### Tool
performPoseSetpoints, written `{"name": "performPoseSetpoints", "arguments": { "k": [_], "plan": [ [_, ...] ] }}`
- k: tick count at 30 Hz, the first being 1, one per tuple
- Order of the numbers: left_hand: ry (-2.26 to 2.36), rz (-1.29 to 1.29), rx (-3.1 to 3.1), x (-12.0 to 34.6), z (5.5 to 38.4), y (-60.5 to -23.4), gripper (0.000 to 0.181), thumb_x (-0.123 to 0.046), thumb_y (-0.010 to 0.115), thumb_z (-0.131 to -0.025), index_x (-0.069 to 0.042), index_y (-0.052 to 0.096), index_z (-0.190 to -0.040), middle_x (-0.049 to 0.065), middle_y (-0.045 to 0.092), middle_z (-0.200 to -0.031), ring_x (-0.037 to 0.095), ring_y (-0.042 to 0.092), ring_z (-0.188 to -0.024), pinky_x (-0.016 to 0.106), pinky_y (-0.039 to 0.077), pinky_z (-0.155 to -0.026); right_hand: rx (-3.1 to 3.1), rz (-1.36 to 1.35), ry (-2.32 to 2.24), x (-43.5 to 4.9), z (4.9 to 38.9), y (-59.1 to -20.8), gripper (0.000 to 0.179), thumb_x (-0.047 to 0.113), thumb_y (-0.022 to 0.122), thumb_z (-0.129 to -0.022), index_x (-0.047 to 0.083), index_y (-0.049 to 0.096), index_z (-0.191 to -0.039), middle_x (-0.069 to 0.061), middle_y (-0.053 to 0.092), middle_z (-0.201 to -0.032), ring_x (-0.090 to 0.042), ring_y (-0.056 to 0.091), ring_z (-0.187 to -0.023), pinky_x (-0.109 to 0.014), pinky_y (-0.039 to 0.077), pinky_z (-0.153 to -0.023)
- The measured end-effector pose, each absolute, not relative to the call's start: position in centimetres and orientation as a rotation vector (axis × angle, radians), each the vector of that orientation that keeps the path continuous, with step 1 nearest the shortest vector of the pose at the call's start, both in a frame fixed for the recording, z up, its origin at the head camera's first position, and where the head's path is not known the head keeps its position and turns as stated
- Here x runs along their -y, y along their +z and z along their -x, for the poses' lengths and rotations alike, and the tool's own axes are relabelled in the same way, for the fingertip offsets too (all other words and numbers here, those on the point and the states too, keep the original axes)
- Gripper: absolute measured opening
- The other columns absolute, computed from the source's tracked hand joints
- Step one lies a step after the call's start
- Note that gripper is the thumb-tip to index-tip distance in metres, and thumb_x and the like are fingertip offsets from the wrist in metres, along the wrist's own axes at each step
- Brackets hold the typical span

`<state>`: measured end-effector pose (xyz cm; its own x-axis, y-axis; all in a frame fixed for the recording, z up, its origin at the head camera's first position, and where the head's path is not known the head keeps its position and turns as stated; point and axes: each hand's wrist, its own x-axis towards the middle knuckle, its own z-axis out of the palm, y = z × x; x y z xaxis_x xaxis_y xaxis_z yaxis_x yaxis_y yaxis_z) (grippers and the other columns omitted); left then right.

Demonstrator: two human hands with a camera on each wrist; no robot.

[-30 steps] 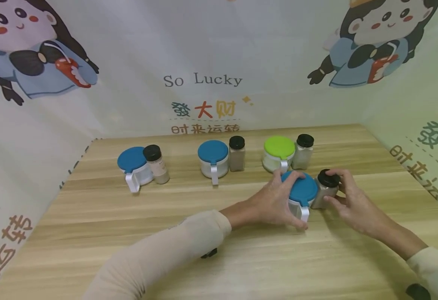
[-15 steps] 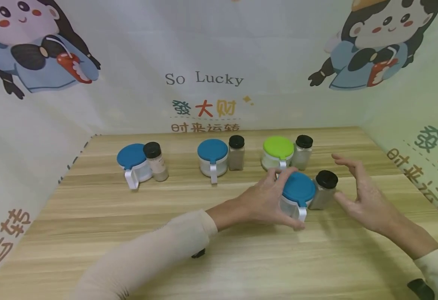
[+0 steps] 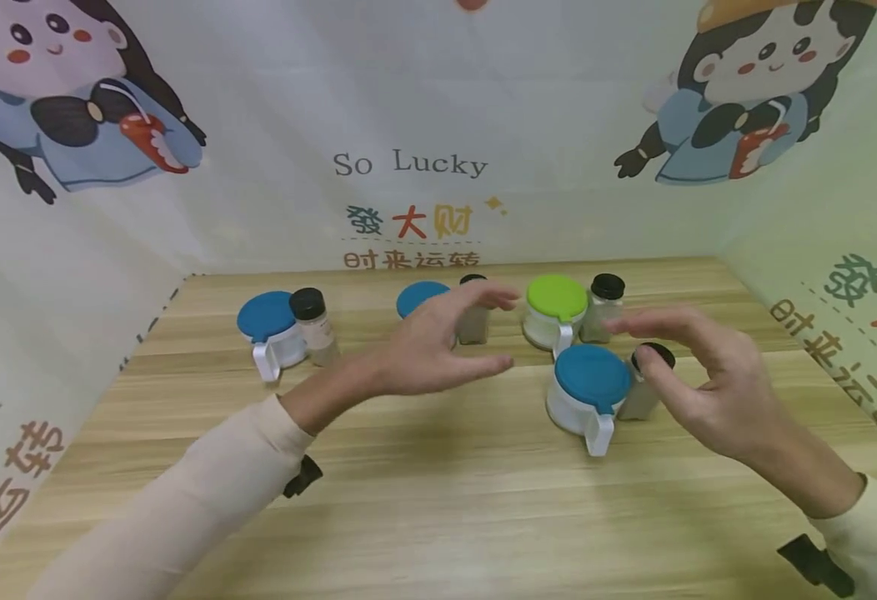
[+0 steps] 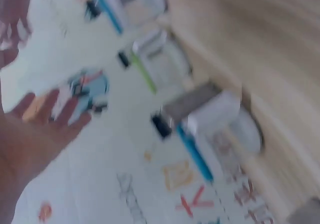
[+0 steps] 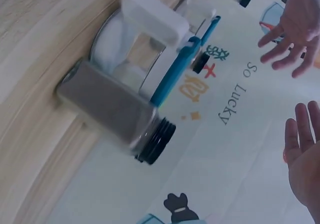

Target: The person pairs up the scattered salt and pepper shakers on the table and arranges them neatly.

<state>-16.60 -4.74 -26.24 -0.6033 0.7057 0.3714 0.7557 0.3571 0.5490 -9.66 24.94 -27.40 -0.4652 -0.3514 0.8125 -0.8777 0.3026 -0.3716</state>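
My left hand (image 3: 431,346) hovers with fingers extended, holding nothing; it partly hides a blue-lidded seasoning jar (image 3: 418,296) and a black-capped spice bottle (image 3: 473,325) behind it. Above the front pair is my right hand (image 3: 724,387), fingers loosely bent and apart from the thumb, grasping nothing. That pair is a seasoning jar with a blue lid (image 3: 592,375) and white handle, and a black-capped spice bottle (image 5: 112,107) with greyish-brown contents. Both stand upright, side by side. The right thumb overlaps the bottle's cap in the head view; whether it touches cannot be told.
Behind the front pair stand a green-lidded jar (image 3: 557,296) and another black-capped bottle (image 3: 605,308). At the left are a blue-lidded jar (image 3: 268,317) and a spice bottle (image 3: 314,329). A printed cloth (image 3: 558,208) walls the back and sides of the wooden table (image 3: 483,508).
My left hand has let go of the front blue-lidded jar and moved left. My right hand released the spice bottle's cap, drew back, and is now raised over that bottle.
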Motion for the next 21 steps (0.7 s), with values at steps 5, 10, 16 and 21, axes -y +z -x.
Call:
{"name": "performPoseSetpoints", "arguments": {
  "k": [5,10,16,21],
  "plan": [
    [-1.381,1.383,2.473,8.4,17.4,-24.1,0.059,-0.018,0.073,-0.095,-0.013,0.046,-0.148,0.001,0.056,-0.140,0.018,0.049,-0.132,0.044,0.036,-0.112,1.914,-1.109,1.332,-23.5,10.1,-27.4,0.033,-0.017,0.058,-0.083,-0.015,0.063,-0.115,-0.016,0.071,-0.116,-0.021,0.068,-0.107,-0.026,0.051,-0.094],
    [-1.573,1.326,2.272,11.4,17.8,-22.3,0.051,-0.004,0.069,-0.095,-0.004,0.051,-0.142,0.011,0.061,-0.132,0.026,0.056,-0.125,0.043,0.043,-0.107,1.939,-1.048,1.498,-22.0,10.2,-26.4,0.036,-0.018,0.054,-0.087,-0.013,0.064,-0.120,-0.021,0.069,-0.118,-0.025,0.068,-0.108,-0.028,0.053,-0.092],
    [-1.709,1.196,2.071,15.9,18.4,-21.0,0.043,0.001,0.062,-0.094,-0.001,0.059,-0.137,0.019,0.063,-0.129,0.032,0.056,-0.123,0.042,0.046,-0.103,2.080,-1.046,1.461,-19.3,11.8,-25.1,0.041,-0.018,0.061,-0.089,-0.005,0.064,-0.127,-0.012,0.068,-0.125,-0.025,0.065,-0.113,-0.030,0.053,-0.093],
    [-1.760,1.030,1.997,19.7,20.0,-21.1,0.033,-0.001,0.059,-0.097,0.002,0.066,-0.129,0.020,0.065,-0.126,0.028,0.059,-0.119,0.032,0.047,-0.101,2.308,-0.998,1.373,-16.9,13.7,-24.6,0.049,-0.006,0.067,-0.092,0.004,0.058,-0.139,-0.004,0.061,-0.137,-0.022,0.058,-0.122,-0.037,0.050,-0.099]
  ]
}}
